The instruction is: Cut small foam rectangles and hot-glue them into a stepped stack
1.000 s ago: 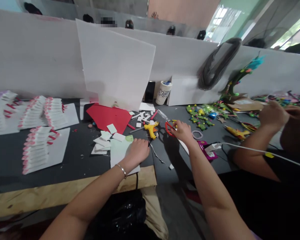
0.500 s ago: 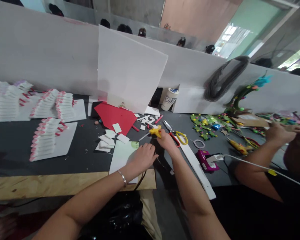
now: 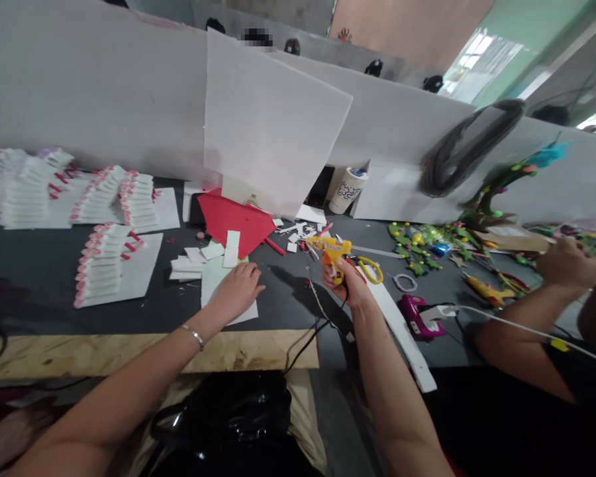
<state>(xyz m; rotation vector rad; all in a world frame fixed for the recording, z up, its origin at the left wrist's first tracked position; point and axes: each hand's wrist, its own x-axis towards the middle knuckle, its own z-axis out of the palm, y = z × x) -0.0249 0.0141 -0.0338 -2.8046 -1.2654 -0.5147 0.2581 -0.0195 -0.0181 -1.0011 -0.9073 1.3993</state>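
My right hand (image 3: pixel 345 281) is wrapped round the handle of a yellow hot glue gun (image 3: pixel 334 248). Its nozzle points left, and a clear glue stick (image 3: pixel 377 252) sticks out of its back end. My left hand (image 3: pixel 238 289) lies flat on a pale green and white sheet of paper (image 3: pixel 241 315), fingers stretched out. Just beyond its fingertips is a small pale card strip (image 3: pixel 231 249). Several white card pieces (image 3: pixel 186 265) lie in a loose pile to the left, partly over the sheet. A red sheet (image 3: pixel 236 222) lies behind them.
Fans of white pieces with pink tips (image 3: pixel 102 268) lie at left. Yellow-handled scissors (image 3: pixel 370 270), a white strip (image 3: pixel 402 331) and a purple power socket (image 3: pixel 422 317) lie at right. A white cup (image 3: pixel 347 190) stands at the back. A co-worker's arm (image 3: pixel 531 318) reaches in from the right.
My right hand has turned the glue gun's nozzle leftward and moved it slightly right. My left hand has moved left, away from the gun, onto the paper. Cards by the sheet have shifted.
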